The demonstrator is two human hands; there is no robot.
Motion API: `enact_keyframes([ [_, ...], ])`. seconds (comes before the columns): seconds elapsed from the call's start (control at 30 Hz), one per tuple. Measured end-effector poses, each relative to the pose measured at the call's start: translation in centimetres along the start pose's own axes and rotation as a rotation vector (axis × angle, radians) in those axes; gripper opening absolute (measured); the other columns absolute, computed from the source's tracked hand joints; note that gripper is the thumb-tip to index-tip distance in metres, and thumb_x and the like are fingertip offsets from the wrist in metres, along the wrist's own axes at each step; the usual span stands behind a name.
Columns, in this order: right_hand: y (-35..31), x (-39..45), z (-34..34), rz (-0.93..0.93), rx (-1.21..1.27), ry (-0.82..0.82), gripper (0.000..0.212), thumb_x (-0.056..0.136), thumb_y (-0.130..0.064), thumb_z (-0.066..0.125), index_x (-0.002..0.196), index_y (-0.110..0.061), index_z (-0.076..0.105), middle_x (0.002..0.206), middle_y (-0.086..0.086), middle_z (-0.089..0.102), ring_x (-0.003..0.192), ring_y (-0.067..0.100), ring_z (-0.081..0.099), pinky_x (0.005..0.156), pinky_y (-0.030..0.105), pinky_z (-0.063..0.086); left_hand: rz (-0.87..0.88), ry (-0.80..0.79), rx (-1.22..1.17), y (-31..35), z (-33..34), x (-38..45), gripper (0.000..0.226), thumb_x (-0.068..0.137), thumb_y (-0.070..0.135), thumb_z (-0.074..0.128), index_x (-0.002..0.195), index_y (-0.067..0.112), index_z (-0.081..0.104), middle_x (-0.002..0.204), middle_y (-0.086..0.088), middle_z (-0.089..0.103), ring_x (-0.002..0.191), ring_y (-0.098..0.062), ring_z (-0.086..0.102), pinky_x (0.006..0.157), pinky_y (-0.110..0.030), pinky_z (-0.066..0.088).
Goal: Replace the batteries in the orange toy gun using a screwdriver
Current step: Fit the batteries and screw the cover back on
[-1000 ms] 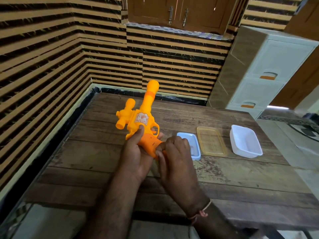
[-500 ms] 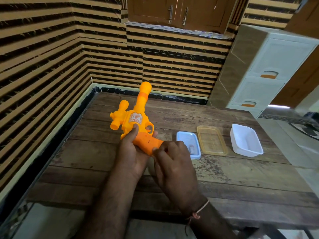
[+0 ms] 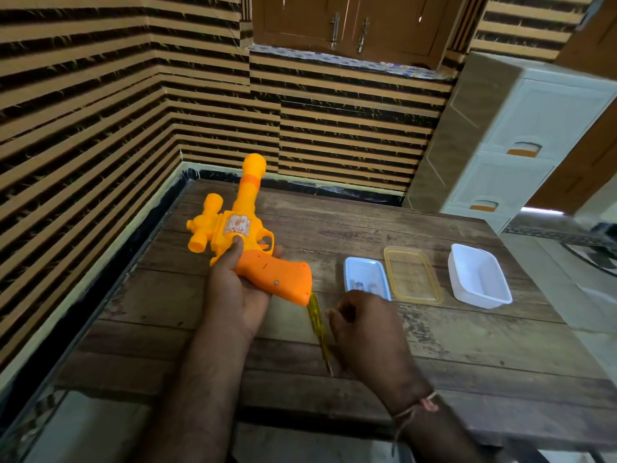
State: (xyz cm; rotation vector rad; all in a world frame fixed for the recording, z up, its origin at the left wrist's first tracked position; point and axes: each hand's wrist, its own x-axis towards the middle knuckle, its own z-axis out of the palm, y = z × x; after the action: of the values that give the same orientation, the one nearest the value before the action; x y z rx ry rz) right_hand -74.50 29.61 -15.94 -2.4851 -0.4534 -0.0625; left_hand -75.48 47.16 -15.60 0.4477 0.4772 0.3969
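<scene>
My left hand (image 3: 233, 289) is shut around the body of the orange toy gun (image 3: 247, 235) and holds it above the wooden table (image 3: 467, 345), barrel pointing away. The darker orange grip (image 3: 283, 279) faces up and shows a small screw. A screwdriver (image 3: 315, 315) with a clear yellow handle lies on the table just below the grip's end, its shaft pointing towards me. My right hand (image 3: 364, 332) hovers right beside it, fingers loosely bent towards the handle and nothing in its grasp.
To the right on the table stand a small blue tray (image 3: 354, 265) with small items in it, a clear yellowish lid (image 3: 412, 275) and a white tub (image 3: 477, 279). Striped walls close off the left and far sides. A white drawer unit (image 3: 521, 135) stands at the back right.
My right hand left the gun's grip and dropped down to the right, beside the screwdriver, which is now uncovered. My left hand tilted the gun so the grip's side faces up.
</scene>
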Motion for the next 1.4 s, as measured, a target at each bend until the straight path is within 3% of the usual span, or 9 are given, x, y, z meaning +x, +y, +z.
enact_keyframes([
  [0.17, -0.9, -0.9, 1.3, 0.044, -0.194, -0.104, 0.035, 0.086, -0.050, 0.061, 0.098, -0.017, 0.065, 0.095, 0.005, 0.068, 0.091, 0.025, 0.065, 0.074, 0.031, 0.050, 0.007, 0.005, 0.004, -0.1, 0.2, -0.1, 0.041, 0.098, 0.028, 0.052, 0.136, 0.012, 0.050, 0.126, -0.019, 0.060, 0.112, -0.037, 0.061, 0.093, -0.050, 0.049],
  [0.33, -1.1, -0.7, 2.4, 0.019, -0.276, -0.154, 0.013, 0.092, -0.026, 0.057, 0.097, -0.017, 0.063, 0.101, 0.006, 0.066, 0.092, 0.025, 0.066, 0.075, 0.032, 0.051, 0.002, 0.000, 0.031, -0.1, 0.0, -0.3, 0.041, 0.098, 0.029, 0.052, 0.135, 0.014, 0.051, 0.120, -0.018, 0.061, 0.105, -0.037, 0.063, 0.087, -0.049, 0.050],
  [0.5, -0.5, 0.2, -0.2, 0.100, -0.122, -0.090, 0.016, 0.087, -0.032, 0.061, 0.084, -0.017, 0.061, 0.083, 0.004, 0.068, 0.080, 0.025, 0.065, 0.062, 0.025, 0.038, 0.003, 0.000, 0.034, 0.0, 0.0, -0.2, 0.041, 0.098, 0.029, 0.051, 0.136, 0.014, 0.050, 0.106, -0.015, 0.066, 0.095, -0.034, 0.066, 0.077, -0.047, 0.050],
  [0.6, -0.7, 1.1, -3.5, 0.059, 0.348, 0.087, 0.016, 0.086, -0.020, 0.070, 0.076, -0.010, 0.061, 0.068, 0.011, 0.066, 0.067, 0.030, 0.064, 0.059, 0.032, 0.046, -0.002, -0.024, 0.037, -0.4, 0.1, -0.3, 0.041, 0.098, 0.028, 0.052, 0.136, 0.013, 0.051, 0.100, -0.014, 0.066, 0.090, -0.031, 0.067, 0.079, -0.047, 0.052],
  [0.73, -2.4, 0.9, -5.7, -0.003, 1.079, 0.047, 0.005, 0.089, 0.005, 0.061, 0.089, 0.000, 0.062, 0.074, 0.012, 0.071, 0.077, 0.028, 0.072, 0.074, 0.040, 0.058, -0.034, -0.041, 0.058, -1.1, 0.6, -0.6, 0.042, 0.098, 0.027, 0.052, 0.136, 0.011, 0.051, 0.102, -0.014, 0.068, 0.088, -0.030, 0.067, 0.083, -0.047, 0.053],
  [0.87, -2.6, 0.3, -3.6, -0.101, 0.973, 0.036, 0.008, 0.089, 0.008, 0.061, 0.097, 0.006, 0.061, 0.070, 0.013, 0.066, 0.081, 0.042, 0.065, 0.072, 0.033, 0.053, -0.030, -0.063, 0.088, -1.4, 0.5, -0.5, 0.041, 0.097, 0.027, 0.052, 0.135, 0.012, 0.051, 0.102, -0.013, 0.069, 0.079, -0.026, 0.072, 0.078, -0.045, 0.054],
  [1.0, -2.8, 0.1, -3.1, -0.136, 0.916, 0.005, 0.011, 0.090, 0.007, 0.060, 0.100, 0.009, 0.059, 0.053, -0.013, 0.052, 0.057, 0.007, 0.046, 0.057, 0.018, 0.043, -0.028, -0.059, 0.101, -1.4, 0.3, -0.4, 0.041, 0.098, 0.028, 0.051, 0.134, 0.010, 0.052, 0.101, -0.013, 0.068, 0.094, -0.032, 0.066, 0.088, -0.049, 0.051],
  [1.2, -2.8, 0.1, -3.1, -0.146, 0.872, 0.005, 0.011, 0.090, 0.007, 0.059, 0.100, 0.011, 0.058, 0.052, -0.015, 0.052, 0.054, -0.002, 0.046, 0.055, 0.014, 0.042, -0.019, -0.052, 0.108, -1.3, 0.3, -0.4, 0.043, 0.098, 0.028, 0.052, 0.137, 0.010, 0.050, 0.104, -0.013, 0.067, 0.093, -0.030, 0.067, 0.084, -0.046, 0.053],
  [1.4, -2.8, 0.0, -2.6, -0.162, 0.856, -0.002, 0.011, 0.090, 0.001, 0.063, 0.099, 0.006, 0.061, 0.053, -0.009, 0.047, 0.054, 0.003, 0.044, 0.052, 0.016, 0.039, -0.034, -0.025, 0.111, -1.4, 0.2, -0.2, 0.047, 0.097, 0.028, 0.054, 0.140, 0.011, 0.047, 0.131, -0.020, 0.061, 0.112, -0.038, 0.063, 0.100, -0.055, 0.046],
])
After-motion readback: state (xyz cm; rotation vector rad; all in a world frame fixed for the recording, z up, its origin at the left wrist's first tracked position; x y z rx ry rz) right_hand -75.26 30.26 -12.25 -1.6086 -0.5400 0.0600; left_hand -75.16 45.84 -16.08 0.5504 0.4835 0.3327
